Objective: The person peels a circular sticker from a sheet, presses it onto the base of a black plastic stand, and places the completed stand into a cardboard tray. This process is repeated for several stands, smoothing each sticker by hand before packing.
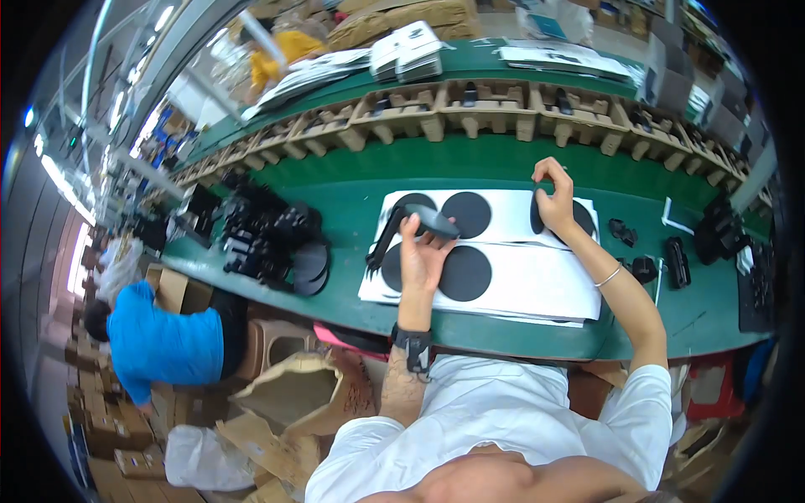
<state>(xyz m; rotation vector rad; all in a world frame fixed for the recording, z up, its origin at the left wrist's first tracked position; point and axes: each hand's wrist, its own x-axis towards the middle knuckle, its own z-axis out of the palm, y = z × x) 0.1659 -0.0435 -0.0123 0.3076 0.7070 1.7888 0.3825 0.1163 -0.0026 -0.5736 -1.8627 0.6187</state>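
Observation:
My left hand [425,260] is raised palm up over white sheets [537,281] that carry rows of black round pads [465,275]. Its fingers are closed on a black stand [436,221], with a round base and a long arm slanting down to the left. My right hand [556,201], fingers curled, pinches a black round pad [537,212] seen nearly edge-on above the right part of the sheets. Another pad [466,215] lies flat between the two hands. The far face of the stand's base is hidden from view.
Black parts [268,226] are heaped on the green table [495,163] at left, beside loose black discs [311,267]. Cardboard trays [486,109] line the back. Small black parts [677,261] lie at right. A person in a blue shirt [172,335] bends at far left.

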